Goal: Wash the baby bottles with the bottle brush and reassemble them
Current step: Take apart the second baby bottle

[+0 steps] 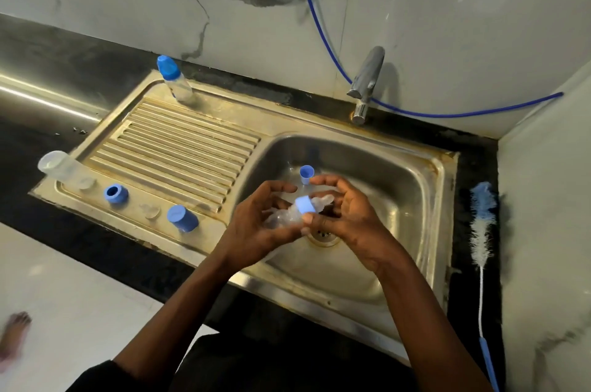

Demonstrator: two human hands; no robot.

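Only the head view is given. Both hands meet over the basin of the steel sink [425, 199]. The left hand [256, 225] curls round the body of a clear bottle [279, 219] lying roughly level in its palm. The right hand [348, 215] closes on the bottle's neck end, thumb against the lower edge of the blue collar [305, 204], fingers arched above the clear teat [323, 199]. This cluster is blurred, so I cannot tell whether the collar is fully seated, and the fingers hide much of the bottle's outline.

Just behind the hands, a small blue cap [307, 174] sits in the basin, its base hidden by the right fingers. The drain [321, 236] peeks out below the hands, partly covered.

On the drainboard, at the far corner, stands a capped bottle [174, 79]. Along the near edge, from the left: an open clear bottle body [60, 167], a blue ring [115, 195], a faint transparent teat [150, 211] that is hard to make out against the steel, and a second blue cap [182, 218].

The bottle brush [483, 225] lies on the dark counter right of the sink, well apart from the hands; its blue handle runs off the lower edge. The tap [367, 81] stands behind the basin. A blurred bare foot [14, 337] shows at lower left, cut off by the frame.
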